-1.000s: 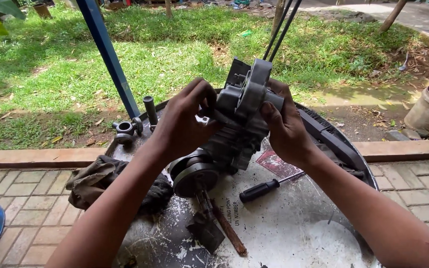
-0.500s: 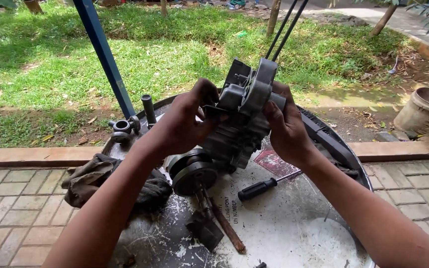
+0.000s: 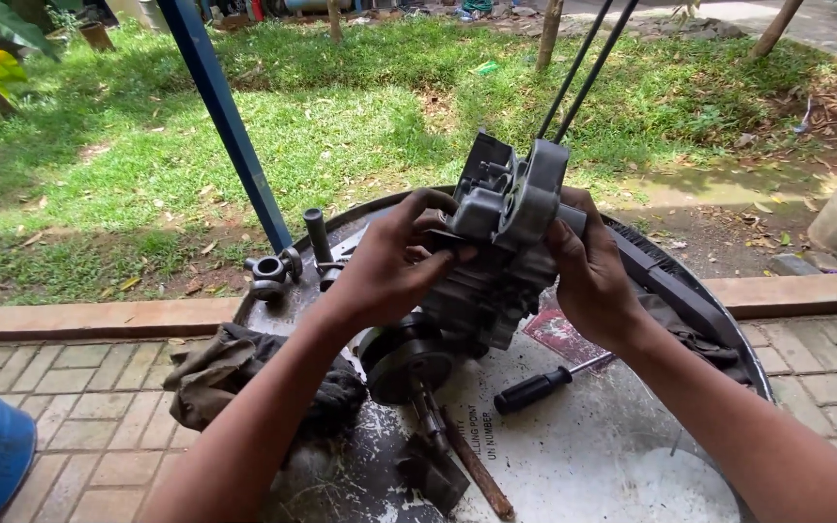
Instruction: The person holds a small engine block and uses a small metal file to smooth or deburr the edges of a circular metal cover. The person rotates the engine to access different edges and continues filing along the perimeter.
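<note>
Both hands clasped the small engine point(image 3: 496, 261) standing on the round table point(image 3: 632, 455): left hand point(image 3: 389, 261) and right hand point(image 3: 588, 276) each had a grip pressed around its casing. Beside the engine lay a screwdriver point(image 3: 544, 385). Steady, even support seemed wise.

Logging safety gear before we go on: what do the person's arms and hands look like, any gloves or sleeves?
Both forearms are bare; no sleeve shows in the frame. The left hand and right hand wear no gloves, and no watch, ring or wristband is visible. Dark grime marks the fingers.
</note>
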